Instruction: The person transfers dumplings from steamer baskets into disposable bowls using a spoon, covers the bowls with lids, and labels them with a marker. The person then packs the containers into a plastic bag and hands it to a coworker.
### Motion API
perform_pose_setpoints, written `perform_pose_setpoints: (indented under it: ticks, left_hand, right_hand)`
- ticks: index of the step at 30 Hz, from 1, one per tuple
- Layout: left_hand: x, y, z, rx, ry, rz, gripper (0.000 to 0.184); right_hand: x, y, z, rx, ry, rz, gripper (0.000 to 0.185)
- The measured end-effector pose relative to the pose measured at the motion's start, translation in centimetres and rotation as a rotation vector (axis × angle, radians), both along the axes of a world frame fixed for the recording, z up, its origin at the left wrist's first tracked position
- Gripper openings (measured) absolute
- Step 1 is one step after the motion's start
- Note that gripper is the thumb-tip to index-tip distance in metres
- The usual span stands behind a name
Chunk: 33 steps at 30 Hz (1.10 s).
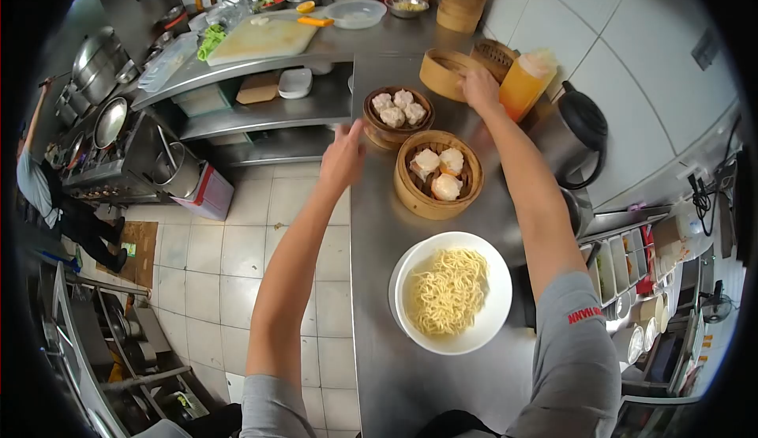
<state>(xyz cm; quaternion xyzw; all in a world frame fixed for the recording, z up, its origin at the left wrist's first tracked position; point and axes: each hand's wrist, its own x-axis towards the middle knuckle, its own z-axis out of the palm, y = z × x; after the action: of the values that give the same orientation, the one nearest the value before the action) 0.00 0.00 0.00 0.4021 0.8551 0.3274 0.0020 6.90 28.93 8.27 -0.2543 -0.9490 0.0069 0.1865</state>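
Head view: the left hand (343, 157), fingers partly spread and gripping nothing, is near the four-dumpling steamer (386, 133) on the bench (387, 391). The right hand (481, 93) reaches the bamboo basket (439, 81); its fingers' grip cannot be told.

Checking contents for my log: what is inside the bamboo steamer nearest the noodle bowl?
The steamer holds three pale-topped dumplings, with some brown interior showing around them. Whatever lies directly beneath them is covered and cannot be seen.
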Motion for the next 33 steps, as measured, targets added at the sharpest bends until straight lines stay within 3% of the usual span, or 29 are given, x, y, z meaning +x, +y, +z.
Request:
perform_pose_setpoints:
  ticks: [2,3,5,7,11,15,18,19,20,21,25,27,28,33]
  left_hand:
    - [1.9,0.1,1.1,-0.006,-0.002,-0.045,0.039]
    - [-5.0,2.6,-0.1,0.004,0.167,-0.070,0.037]
    - [-4.8,3.3,-1.6,-0.032,0.150,-0.162,0.038]
    - [-3.7,3.8,-1.6,-0.061,0.053,-0.152,0.040]
    - [-3.6,4.5,-1.8,-0.060,0.006,-0.114,0.039]
    - [-4.2,5.1,-2.5,0.100,0.074,-0.203,0.033]
    - [-3.6,4.0,-1.2,0.137,-0.116,-0.205,0.034]
    - [-5.9,3.8,-3.3,0.154,-0.134,-0.243,0.047]
    - [-5.9,2.6,-3.2,0.154,-0.003,-0.232,0.038]
    - [-4.8,1.4,-1.3,0.148,-0.130,-0.249,0.039]
    - [-3.4,-4.1,4.4,0.009,0.192,-0.235,0.030]
    - [2.2,-7.0,10.5,-0.016,0.172,-0.233,0.024]
    - [2.6,-8.4,11.6,0.030,0.229,-0.257,0.023]
    - [17.1,-14.5,18.9,-0.093,0.180,-0.286,0.023]
  right_hand:
    - [3.2,-2.0,1.5,-0.046,-0.013,-0.129,0.026]
    - [-1.2,-0.8,0.0,-0.145,-0.029,-0.105,0.027]
    - [2.5,-2.0,0.1,-0.313,-0.295,-0.059,0.031]
    - [6.3,-2.4,-0.1,-0.671,-0.626,-0.050,0.035]
    - [10.7,-4.0,-3.4,-0.938,-0.437,0.046,0.037]
    - [11.0,-5.2,-4.6,-0.859,-0.269,-0.105,0.035]
    - [11.2,-6.1,-3.7,-0.747,-0.266,-0.161,0.027]
    - [11.8,-6.2,-3.7,-0.868,-0.128,-0.150,0.032]
    - [11.9,-6.1,-2.9,-0.642,-0.262,-0.140,0.024]
    - [13.2,-6.7,-1.3,-0.737,-0.211,-0.185,0.023]
    - [17.7,-7.9,4.3,-0.781,0.025,-0.192,0.027]
    - [22.7,-9.2,8.7,-0.836,0.007,-0.099,0.029]
    - [25.7,-9.6,10.3,-0.836,0.002,-0.006,0.037]
    - [41.0,-11.8,14.5,-0.782,-0.247,0.058,0.030]
